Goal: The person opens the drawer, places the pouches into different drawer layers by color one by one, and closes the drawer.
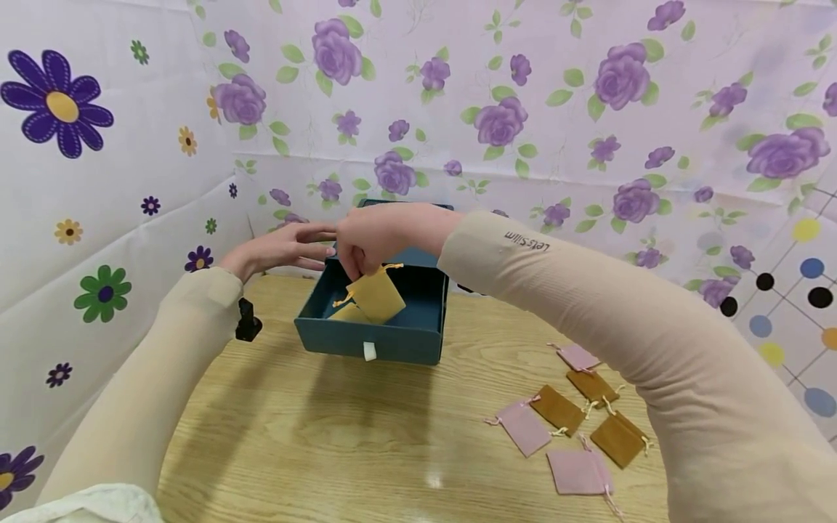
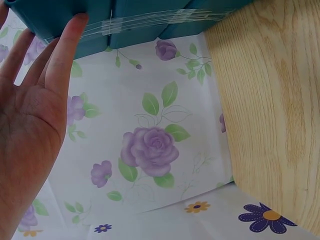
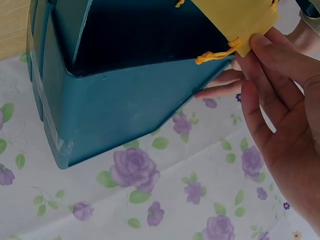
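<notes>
My right hand [image 1: 373, 236] pinches a small yellow drawstring pouch [image 1: 378, 296] by one corner, over the open drawer of a dark teal box [image 1: 373, 341]. In the right wrist view, thumb and fingers grip that yellow pouch [image 3: 240, 20] next to its orange cord. Another yellow pouch [image 1: 349, 314] lies inside the drawer at its left. My left hand [image 1: 281, 248] reaches to the box's left side with its fingers straight. The left wrist view shows its fingertips touching the teal box [image 2: 55, 20].
On the wooden table [image 1: 314, 450], several pink pouches [image 1: 523, 427] and brown pouches [image 1: 558, 409] lie at the right. A white pull tab [image 1: 369, 351] sits on the drawer front. Floral cloth [image 1: 445, 131] hangs behind and at the left.
</notes>
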The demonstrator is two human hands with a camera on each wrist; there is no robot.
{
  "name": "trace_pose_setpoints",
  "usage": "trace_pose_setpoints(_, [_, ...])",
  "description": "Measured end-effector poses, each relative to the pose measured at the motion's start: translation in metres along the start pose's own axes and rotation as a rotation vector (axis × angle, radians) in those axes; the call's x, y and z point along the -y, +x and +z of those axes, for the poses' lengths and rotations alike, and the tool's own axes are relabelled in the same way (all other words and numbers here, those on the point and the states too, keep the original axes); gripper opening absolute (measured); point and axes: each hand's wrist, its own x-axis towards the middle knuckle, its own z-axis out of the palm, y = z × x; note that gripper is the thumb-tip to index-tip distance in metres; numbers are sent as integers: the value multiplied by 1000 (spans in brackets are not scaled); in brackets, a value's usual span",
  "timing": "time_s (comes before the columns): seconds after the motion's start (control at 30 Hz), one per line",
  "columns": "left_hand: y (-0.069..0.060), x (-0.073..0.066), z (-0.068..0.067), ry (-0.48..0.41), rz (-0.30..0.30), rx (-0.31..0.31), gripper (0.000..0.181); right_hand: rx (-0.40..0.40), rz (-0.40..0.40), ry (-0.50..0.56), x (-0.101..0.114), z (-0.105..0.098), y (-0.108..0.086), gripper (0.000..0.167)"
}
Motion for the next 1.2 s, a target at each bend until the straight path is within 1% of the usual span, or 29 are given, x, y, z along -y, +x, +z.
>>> trace_pose_setpoints(0.2, [1, -1, -1, 4, 6, 7, 64, 29, 45, -26, -1, 3, 2, 23])
trace_pose_setpoints(0.4, [-1, 0, -1, 3, -4, 17, 64, 36, 31, -5, -1, 8, 3, 23])
trace_pose_setpoints(0.57, [-2, 0, 0, 15, 9, 37, 63, 57, 46, 3, -2, 14, 5, 23])
trace_pose_setpoints(0.7, [-2, 0, 0, 13, 0, 39, 63, 63, 53, 11, -5, 19, 4, 23])
trace_pose_setpoints(0.97, [-1, 3, -2, 23, 6, 37, 61, 2, 55, 46, -13, 23, -3, 25])
trace_pose_setpoints(1.2, [-1, 5, -2, 14, 1, 31, 61, -45, 35, 63, -19, 26, -11, 25])
